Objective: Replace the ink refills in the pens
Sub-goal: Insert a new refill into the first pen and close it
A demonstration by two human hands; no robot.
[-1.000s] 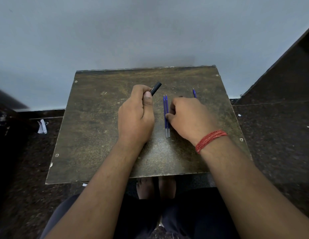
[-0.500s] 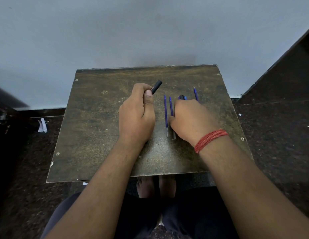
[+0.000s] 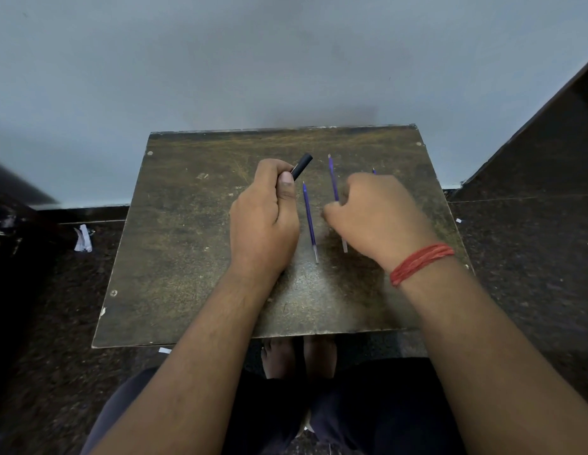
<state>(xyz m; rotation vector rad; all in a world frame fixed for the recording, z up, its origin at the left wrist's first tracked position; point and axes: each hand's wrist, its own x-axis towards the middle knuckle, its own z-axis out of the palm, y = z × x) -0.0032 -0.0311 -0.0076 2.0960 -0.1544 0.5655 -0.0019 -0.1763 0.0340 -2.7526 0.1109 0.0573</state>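
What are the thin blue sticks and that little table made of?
Blue sticks: probably plastic tubes, translucent, clear at the near end, ink inside. Table: perhaps laminated board, brown, matt, badly scuffed, chipped pale along its edges, screws at the corners.

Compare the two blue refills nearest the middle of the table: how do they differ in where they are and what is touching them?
The left refill lies flat on the table, untouched, between the hands; the right refill is pinched by the right hand, which hides its middle. The right refill's far tip reaches farther up the table than the left refill's. Both are thin and blue with pale near ends.
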